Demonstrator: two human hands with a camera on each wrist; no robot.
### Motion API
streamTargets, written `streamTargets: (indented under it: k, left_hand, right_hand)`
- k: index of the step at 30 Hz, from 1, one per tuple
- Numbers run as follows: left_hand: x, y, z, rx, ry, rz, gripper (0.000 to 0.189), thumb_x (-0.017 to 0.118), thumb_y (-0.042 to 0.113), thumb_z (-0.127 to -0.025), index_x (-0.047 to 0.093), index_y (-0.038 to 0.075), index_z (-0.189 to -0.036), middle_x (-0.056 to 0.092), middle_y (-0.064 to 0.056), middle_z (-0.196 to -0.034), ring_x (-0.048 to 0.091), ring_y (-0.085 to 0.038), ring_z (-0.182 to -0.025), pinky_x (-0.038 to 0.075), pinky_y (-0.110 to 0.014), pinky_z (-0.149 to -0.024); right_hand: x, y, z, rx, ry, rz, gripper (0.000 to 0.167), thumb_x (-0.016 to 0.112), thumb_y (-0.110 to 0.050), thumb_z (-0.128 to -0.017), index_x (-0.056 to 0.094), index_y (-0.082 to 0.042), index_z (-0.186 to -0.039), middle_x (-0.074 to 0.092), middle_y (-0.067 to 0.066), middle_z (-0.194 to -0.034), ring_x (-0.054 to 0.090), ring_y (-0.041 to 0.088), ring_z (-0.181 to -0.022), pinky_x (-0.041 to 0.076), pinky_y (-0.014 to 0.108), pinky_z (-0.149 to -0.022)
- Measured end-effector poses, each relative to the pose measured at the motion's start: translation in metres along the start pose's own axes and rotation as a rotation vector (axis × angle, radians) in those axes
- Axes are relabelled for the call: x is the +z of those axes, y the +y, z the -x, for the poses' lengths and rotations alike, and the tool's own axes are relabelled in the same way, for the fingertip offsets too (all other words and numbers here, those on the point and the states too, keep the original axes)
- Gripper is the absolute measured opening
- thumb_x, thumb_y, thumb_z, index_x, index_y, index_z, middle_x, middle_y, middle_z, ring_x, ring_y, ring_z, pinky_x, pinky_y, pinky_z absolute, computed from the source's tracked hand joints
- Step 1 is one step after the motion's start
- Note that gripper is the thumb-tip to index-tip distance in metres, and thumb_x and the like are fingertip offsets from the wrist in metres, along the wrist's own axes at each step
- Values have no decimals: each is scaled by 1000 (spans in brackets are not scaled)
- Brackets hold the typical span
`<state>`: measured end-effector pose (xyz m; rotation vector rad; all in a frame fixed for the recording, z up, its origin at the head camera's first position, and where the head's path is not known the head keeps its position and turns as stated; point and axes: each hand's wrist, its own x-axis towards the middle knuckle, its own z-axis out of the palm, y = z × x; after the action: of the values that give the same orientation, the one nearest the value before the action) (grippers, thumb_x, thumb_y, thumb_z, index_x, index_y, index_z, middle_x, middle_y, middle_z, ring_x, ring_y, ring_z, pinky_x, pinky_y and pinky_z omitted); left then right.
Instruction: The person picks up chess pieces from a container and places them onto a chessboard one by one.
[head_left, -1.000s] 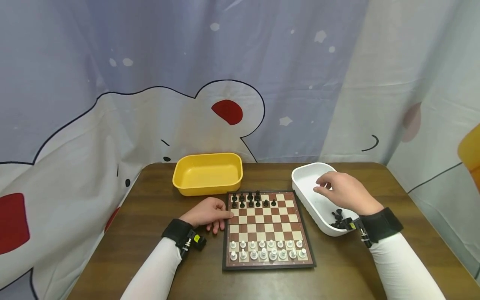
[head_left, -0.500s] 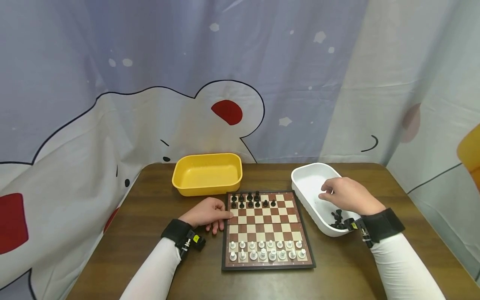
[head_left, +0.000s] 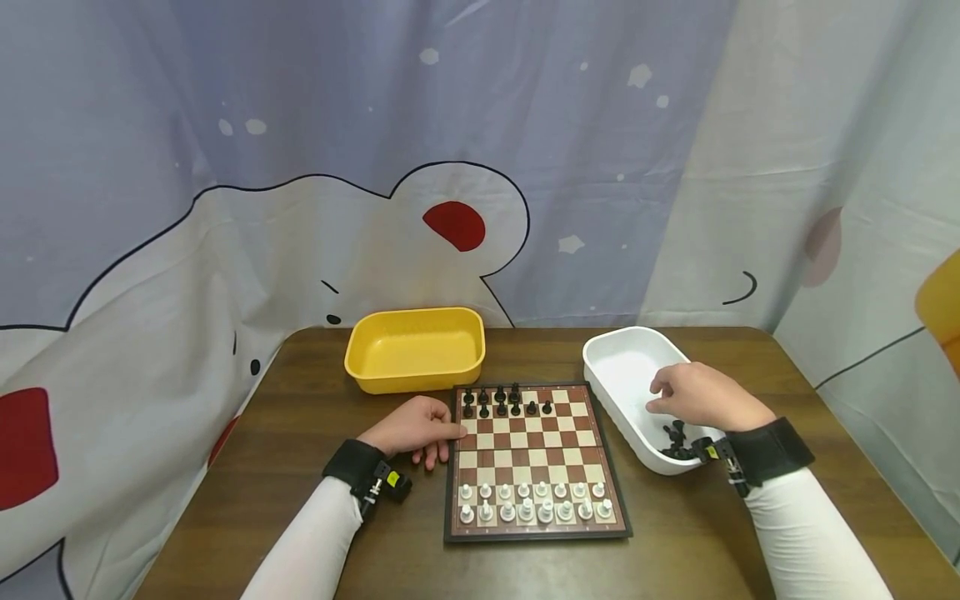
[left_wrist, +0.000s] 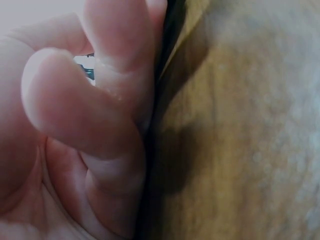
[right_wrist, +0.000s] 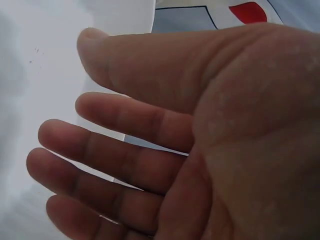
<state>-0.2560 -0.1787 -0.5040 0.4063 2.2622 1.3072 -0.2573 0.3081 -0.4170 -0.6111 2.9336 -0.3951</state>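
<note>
A chessboard (head_left: 551, 456) lies on the table with white pieces (head_left: 536, 502) in two rows at the near side. Black pieces (head_left: 501, 400) stand along its far left part. My left hand (head_left: 416, 429) holds the board's left edge, thumb on top and the other fingers curled beside it; in the left wrist view the curled fingers (left_wrist: 100, 105) rest near the wood. My right hand (head_left: 701, 396) hovers over the white tray (head_left: 626, 421), fingers spread and nothing between thumb and fingers (right_wrist: 107, 155) in the right wrist view. Several black chess pieces (head_left: 677, 442) lie in the tray's near end.
A yellow tray (head_left: 416, 383) stands behind the board at the left. The wooden table (head_left: 300, 392) ends at a patterned curtain (head_left: 337, 233) at the back. Black straps with small cameras sit on both wrists.
My right hand has moved right and a little nearer over the white tray, toward the black pieces in it. The left hand and the board have stayed put.
</note>
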Motion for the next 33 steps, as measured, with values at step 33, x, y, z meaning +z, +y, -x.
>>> streamTargets:
  k: [33]
  left_hand:
    - [0, 0, -1, 4, -6, -8, 36, 79, 35, -105, 69, 5, -88, 77, -11, -74, 67, -15, -49, 48, -23, -43]
  right_hand:
    - [-9, 2, 12, 210, -250, 20, 28, 94, -21, -83, 81, -4, -100, 74, 7, -93, 65, 27, -82, 56, 46, -71]
